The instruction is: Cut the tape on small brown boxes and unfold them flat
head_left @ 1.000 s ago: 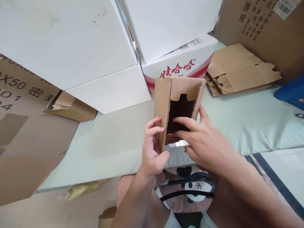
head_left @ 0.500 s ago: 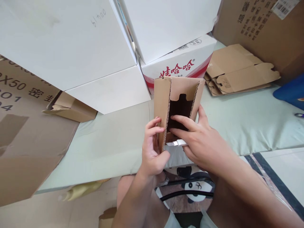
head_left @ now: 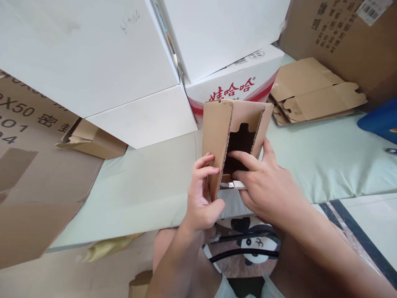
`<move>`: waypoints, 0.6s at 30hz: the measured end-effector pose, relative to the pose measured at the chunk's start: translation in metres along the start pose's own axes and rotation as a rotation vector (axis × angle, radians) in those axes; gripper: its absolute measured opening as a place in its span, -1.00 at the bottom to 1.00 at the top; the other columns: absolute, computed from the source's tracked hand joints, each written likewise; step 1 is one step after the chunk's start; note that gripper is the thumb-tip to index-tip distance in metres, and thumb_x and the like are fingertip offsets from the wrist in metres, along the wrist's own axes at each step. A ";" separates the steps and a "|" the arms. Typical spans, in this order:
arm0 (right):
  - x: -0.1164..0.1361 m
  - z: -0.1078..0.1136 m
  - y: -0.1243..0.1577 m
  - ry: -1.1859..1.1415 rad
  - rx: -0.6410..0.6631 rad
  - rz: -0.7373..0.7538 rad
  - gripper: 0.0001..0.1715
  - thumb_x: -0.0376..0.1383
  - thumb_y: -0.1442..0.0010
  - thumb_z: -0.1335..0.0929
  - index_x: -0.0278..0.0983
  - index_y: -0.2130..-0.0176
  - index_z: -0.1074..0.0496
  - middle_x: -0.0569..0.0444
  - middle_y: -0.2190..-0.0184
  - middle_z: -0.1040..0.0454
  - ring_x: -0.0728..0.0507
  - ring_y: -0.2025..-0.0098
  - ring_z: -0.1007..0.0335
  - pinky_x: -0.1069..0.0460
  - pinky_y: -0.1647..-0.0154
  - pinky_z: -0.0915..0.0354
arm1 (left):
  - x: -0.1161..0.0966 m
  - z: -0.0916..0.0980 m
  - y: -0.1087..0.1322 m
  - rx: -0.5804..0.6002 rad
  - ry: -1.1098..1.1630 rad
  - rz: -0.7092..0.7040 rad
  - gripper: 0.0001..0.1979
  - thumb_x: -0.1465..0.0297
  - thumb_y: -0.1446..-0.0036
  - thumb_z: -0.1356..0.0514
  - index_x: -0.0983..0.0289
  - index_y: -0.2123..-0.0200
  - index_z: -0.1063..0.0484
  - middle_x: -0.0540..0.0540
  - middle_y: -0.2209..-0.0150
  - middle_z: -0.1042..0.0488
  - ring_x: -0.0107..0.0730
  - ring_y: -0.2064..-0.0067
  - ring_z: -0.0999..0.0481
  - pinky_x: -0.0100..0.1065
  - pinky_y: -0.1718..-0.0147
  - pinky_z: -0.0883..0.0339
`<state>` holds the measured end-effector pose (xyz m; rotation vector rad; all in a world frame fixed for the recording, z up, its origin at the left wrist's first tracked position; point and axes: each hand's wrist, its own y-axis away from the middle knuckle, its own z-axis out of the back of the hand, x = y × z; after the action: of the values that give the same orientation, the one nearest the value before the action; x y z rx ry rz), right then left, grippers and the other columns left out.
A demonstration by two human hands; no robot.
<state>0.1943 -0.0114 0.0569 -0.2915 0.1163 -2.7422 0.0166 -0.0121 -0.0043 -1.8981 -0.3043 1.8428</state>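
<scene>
Brown cardboard box [head_left: 217, 140]; open; corrugated edges [head_left: 227, 136] showing

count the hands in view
2: the left hand grips the cardboard box along its left side; the right hand is at its opening, holding a white cutter.

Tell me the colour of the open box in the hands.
The open box is light brown; the head view, the only one, shows it best.
</scene>
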 end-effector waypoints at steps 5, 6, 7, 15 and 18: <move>0.002 0.000 0.001 0.046 -0.056 -0.028 -0.69 -0.40 -0.15 -0.35 -0.17 0.23 -0.69 -0.04 -0.17 -0.48 -0.87 -0.32 -0.06 -0.09 0.59 -0.54 | 0.001 -0.003 0.001 0.036 -0.038 -0.026 -0.23 0.64 0.20 -0.14 -0.01 -0.13 -0.34 0.10 -0.32 -0.19 0.09 -0.46 -0.14 0.14 -0.28 -0.30; 0.002 -0.001 0.001 0.049 -0.065 -0.026 -0.70 -0.41 -0.14 -0.36 -0.17 0.24 -0.68 -0.06 -0.14 -0.48 -0.87 -0.31 -0.07 -0.09 0.59 -0.54 | 0.001 -0.004 0.001 0.037 -0.048 -0.026 -0.23 0.64 0.20 -0.14 0.00 -0.13 -0.35 0.11 -0.31 -0.19 0.09 -0.46 -0.15 0.13 -0.28 -0.30; 0.002 -0.001 0.001 0.050 -0.071 -0.023 -0.71 -0.41 -0.14 -0.36 -0.18 0.25 -0.68 -0.08 -0.12 -0.49 -0.87 -0.30 -0.08 -0.10 0.60 -0.53 | 0.001 -0.004 0.002 0.036 -0.059 -0.029 -0.24 0.64 0.20 -0.15 0.01 -0.12 -0.35 0.12 -0.31 -0.20 0.09 -0.45 -0.15 0.13 -0.29 -0.29; 0.001 -0.002 -0.001 0.035 -0.070 -0.049 -0.72 -0.41 -0.16 -0.36 -0.17 0.23 -0.66 -0.09 -0.10 -0.48 -0.83 -0.30 -0.06 -0.11 0.58 -0.56 | 0.002 -0.004 0.002 0.054 -0.072 -0.042 -0.22 0.65 0.22 -0.12 0.00 -0.13 -0.36 0.10 -0.29 -0.24 0.01 -0.47 -0.12 0.14 -0.36 -0.17; 0.001 -0.002 -0.002 0.034 -0.099 -0.035 -0.65 -0.41 -0.16 -0.35 -0.16 0.14 -0.66 -0.07 -0.15 -0.46 -0.76 -0.32 -0.07 -0.08 0.55 -0.55 | 0.002 -0.003 0.000 0.048 -0.068 -0.033 -0.21 0.65 0.23 -0.13 -0.01 -0.13 -0.35 0.09 -0.30 -0.23 0.03 -0.47 -0.13 0.15 -0.35 -0.19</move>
<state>0.1927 -0.0099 0.0551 -0.2766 0.2592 -2.7816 0.0194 -0.0119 -0.0066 -1.7907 -0.3089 1.8787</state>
